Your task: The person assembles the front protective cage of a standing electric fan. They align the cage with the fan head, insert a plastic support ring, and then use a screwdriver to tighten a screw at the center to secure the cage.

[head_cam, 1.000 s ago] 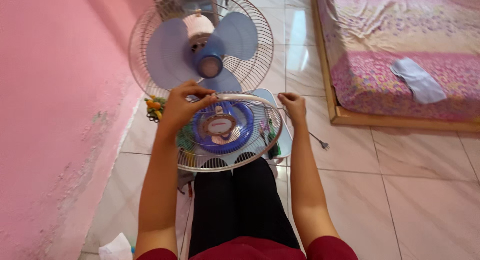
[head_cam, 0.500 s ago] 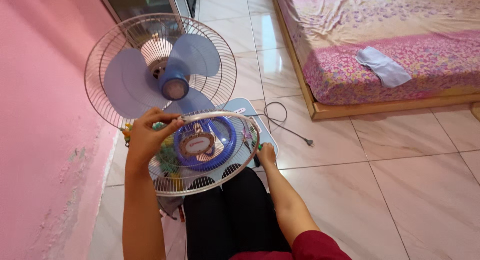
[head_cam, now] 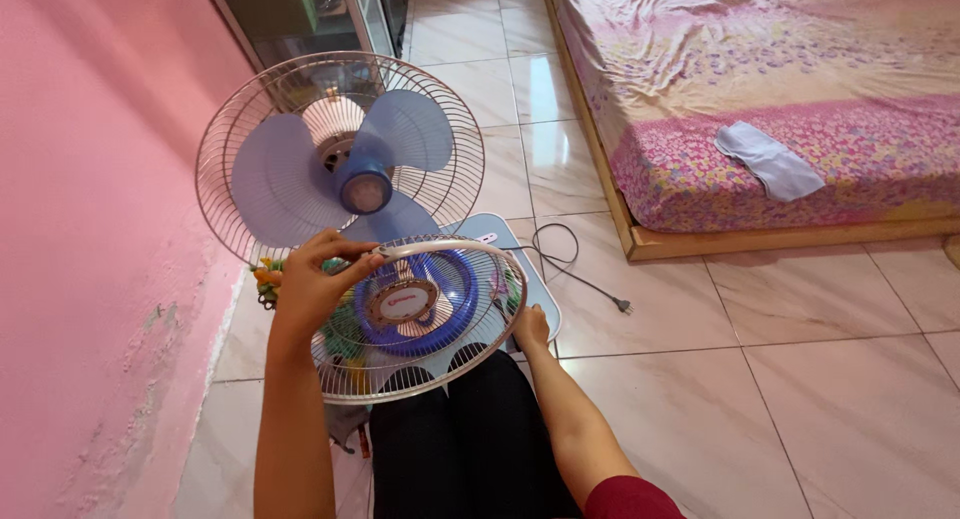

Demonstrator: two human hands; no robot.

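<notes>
Fingers of my left hand (head_cam: 318, 279) curl over the upper left rim of the front fan guard (head_cam: 420, 314), thumb and fingertips pinching the wire edge. My right hand (head_cam: 530, 329) grips the same guard at its lower right rim, closed around the edge from below, so most of its fingers are hidden behind the wires. I hold the round wire guard between both hands, tilted nearly flat above my lap, its blue centre ring and round badge facing up at me.

Just beyond the guard stands the fan (head_cam: 340, 159), its rear cage upright and its pale blue blades (head_cam: 365, 164) bare to the room. The fan's light base (head_cam: 510, 244) shows behind the guard on the tiled floor (head_cam: 800, 379). A dark power cord (head_cam: 575, 264) lies looped beside the base, its plug loose on the tiles. A pink wall (head_cam: 90, 229) runs along my left. To my right is a bed (head_cam: 760, 99) with a flowered pink cover and a pale cloth (head_cam: 768, 161) lying on it.
</notes>
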